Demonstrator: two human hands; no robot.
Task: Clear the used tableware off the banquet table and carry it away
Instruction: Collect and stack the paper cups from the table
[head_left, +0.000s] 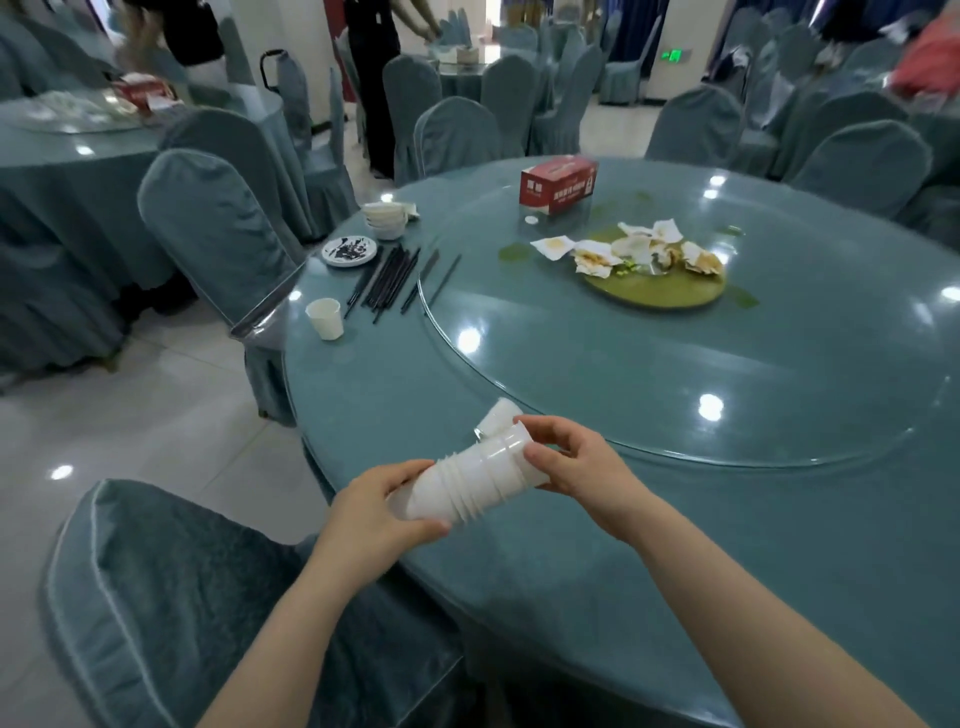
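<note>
A stack of white paper cups (478, 475) lies sideways in the air over the near edge of the round teal banquet table (675, 519). My left hand (379, 512) grips the stack's base end, and my right hand (576, 462) pinches its open end. Farther along the left edge stand a single paper cup (324, 318), a bundle of black chopsticks (389, 278), a dirty saucer (350, 250) and a stack of small white bowls (385, 218). Soiled napkins (634, 252) lie in a green spill on the glass turntable (675, 374).
A red tissue box (558, 184) sits on the turntable. Teal-covered chairs ring the table, one right below my arms (156, 597) and one at the left edge (213, 228). Other tables and people stand at the back left.
</note>
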